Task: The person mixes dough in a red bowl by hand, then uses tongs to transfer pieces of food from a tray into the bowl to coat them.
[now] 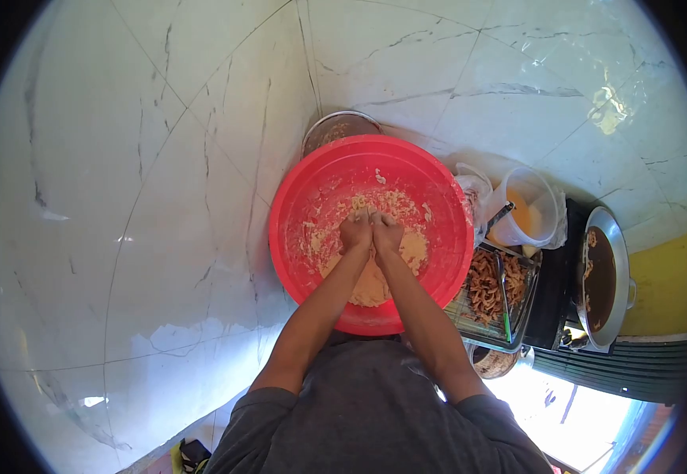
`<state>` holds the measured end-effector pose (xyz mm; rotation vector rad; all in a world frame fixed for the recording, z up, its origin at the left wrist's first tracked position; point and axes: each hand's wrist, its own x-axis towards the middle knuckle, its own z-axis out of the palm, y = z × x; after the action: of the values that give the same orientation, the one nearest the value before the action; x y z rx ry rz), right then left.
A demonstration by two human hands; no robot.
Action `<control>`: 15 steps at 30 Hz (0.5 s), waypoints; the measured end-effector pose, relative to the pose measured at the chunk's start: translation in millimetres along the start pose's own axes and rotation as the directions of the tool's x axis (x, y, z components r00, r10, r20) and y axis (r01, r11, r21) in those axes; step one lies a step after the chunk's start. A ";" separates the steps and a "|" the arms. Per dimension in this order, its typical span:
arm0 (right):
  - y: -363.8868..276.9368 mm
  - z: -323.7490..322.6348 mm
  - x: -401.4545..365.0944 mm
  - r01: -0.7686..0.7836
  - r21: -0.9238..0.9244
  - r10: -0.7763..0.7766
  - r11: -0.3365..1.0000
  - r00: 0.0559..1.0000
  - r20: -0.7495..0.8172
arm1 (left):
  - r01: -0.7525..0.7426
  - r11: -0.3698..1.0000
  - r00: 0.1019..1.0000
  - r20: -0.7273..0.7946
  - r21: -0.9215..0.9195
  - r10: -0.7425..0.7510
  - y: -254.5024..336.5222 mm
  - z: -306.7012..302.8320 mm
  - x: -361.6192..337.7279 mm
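Note:
My left hand and my right hand are side by side, touching, over the middle of a wide red basin. Both have their fingers curled in and coated with flour; what they hold, if anything, is hidden. Below and around them lies a heap of pale flour, partly covered by my forearms. Crumbly floury bits are scattered over the basin's far side.
Right of the basin, a tray holds brown fried pieces and green-handled tongs. Behind it stands a clear plastic container with orange-yellow liquid. Farther right is a pan of dark oil. A bucket sits behind the basin, against tiled walls.

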<state>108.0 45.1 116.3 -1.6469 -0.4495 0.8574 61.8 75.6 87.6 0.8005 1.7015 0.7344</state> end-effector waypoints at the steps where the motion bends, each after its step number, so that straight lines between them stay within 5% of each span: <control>1: 1.4 -4.9 9.0 0.122 -0.115 -0.120 0.986 0.992 0.031 | -0.043 0.996 0.999 0.018 0.082 0.042 1.6 -2.9 0.0; 2: 4.4 -13.4 14.9 0.244 -0.224 -0.233 0.944 0.969 0.076 | -0.088 0.983 0.996 0.035 0.162 0.083 3.0 -5.7 0.2; 4: 17.7 -37.5 29.8 0.284 -0.491 -0.178 0.823 0.951 0.252 | -0.218 0.873 0.976 0.099 0.436 0.194 15.4 -28.1 -10.3; 7: 65.3 -75.7 53.7 0.409 -0.763 0.007 0.500 0.879 0.476 | -0.429 0.468 0.873 0.488 0.772 -0.005 -5.7 -55.1 -3.5; 9: 74.5 -86.3 46.0 0.507 -0.795 0.243 0.335 0.768 0.592 | -0.547 0.207 0.797 0.580 0.811 -0.167 -26.0 -67.2 -11.2; 12: 27.0 -89.0 10.8 0.610 -0.755 0.630 0.238 0.495 0.599 | -0.741 0.142 0.608 0.745 0.656 -0.275 -68.3 -62.7 -5.8; 14: 11.7 -75.6 -3.2 0.635 -0.758 0.808 0.150 0.363 0.464 | -0.765 0.330 0.480 0.831 0.554 -0.281 -69.8 -57.7 -12.2; 15: 16.9 -76.9 -3.1 0.564 -0.793 0.800 0.230 0.354 0.484 | -0.759 0.423 0.416 0.869 0.495 -0.270 -68.0 -56.6 -17.6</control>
<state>160.1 -13.1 106.1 -2.1123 -2.1877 2.0446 0.5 17.0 57.0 1.8930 0.7353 -0.5512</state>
